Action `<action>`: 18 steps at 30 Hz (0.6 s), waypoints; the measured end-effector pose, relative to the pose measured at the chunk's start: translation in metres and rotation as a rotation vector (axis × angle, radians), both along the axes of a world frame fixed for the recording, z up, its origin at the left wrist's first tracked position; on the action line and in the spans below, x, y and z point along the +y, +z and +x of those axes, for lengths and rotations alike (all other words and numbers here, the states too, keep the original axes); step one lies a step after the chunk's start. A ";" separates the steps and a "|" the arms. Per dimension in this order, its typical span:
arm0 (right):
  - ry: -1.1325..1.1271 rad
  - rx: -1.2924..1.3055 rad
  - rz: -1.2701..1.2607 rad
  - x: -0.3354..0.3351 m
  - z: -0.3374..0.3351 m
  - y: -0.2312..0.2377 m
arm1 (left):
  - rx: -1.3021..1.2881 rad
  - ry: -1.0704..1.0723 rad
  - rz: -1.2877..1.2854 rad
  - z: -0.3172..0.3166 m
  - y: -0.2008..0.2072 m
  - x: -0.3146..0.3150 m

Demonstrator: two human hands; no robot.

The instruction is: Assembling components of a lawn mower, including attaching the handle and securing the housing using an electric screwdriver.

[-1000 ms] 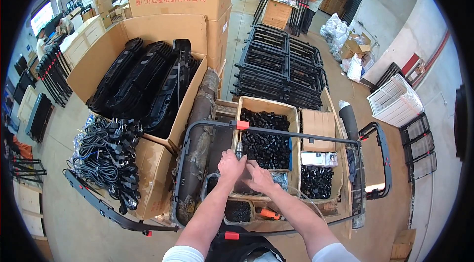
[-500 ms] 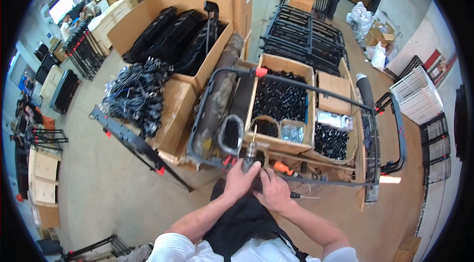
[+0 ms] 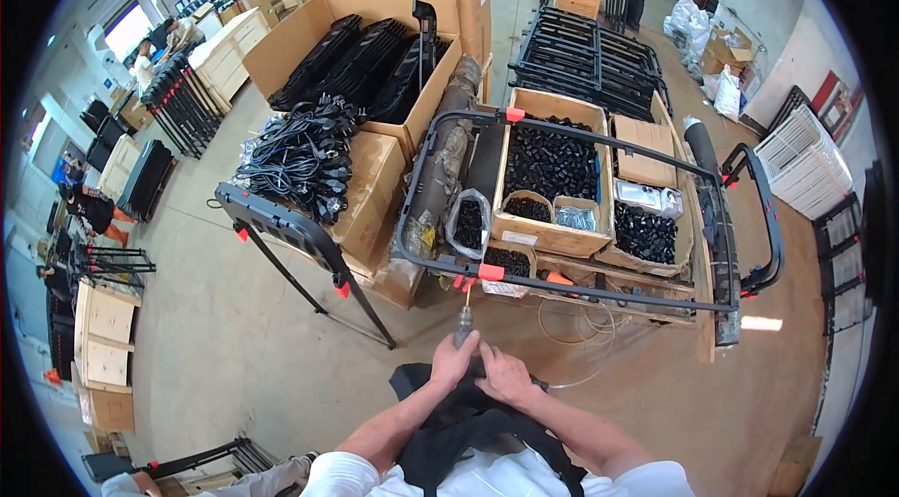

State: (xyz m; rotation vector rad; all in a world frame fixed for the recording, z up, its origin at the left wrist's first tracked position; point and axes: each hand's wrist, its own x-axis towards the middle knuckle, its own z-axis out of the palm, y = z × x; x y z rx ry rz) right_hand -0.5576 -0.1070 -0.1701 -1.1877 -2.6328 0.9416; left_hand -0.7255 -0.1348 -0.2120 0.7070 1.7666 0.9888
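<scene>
While the left grip [image 3: 455,361] wraps the driver [image 3: 464,320], the right grip [image 3: 507,377] sits just beside it, its hold hidden; ahead of both, the bit [image 3: 468,295] points at the frame [image 3: 599,294] near a red fitting [image 3: 491,272]: best held square, pressure even!

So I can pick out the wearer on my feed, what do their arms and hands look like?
The left hand and right hand are ungloved, with bare wrists. The forearms are uncovered up to white sleeves; a black apron-like garment shows between.
</scene>
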 end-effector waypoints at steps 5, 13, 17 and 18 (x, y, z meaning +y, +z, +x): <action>-0.072 0.002 -0.006 0.010 -0.010 0.000 | 0.091 -0.056 -0.047 -0.007 0.022 0.021; -0.135 0.027 -0.092 0.010 -0.025 -0.004 | 0.120 -0.112 -0.042 -0.023 0.023 0.028; -0.158 0.008 -0.116 0.013 -0.027 -0.006 | 0.129 -0.121 -0.040 -0.026 0.019 0.032; -0.165 0.008 -0.116 0.014 -0.027 -0.006 | 0.129 -0.127 -0.039 -0.025 0.020 0.033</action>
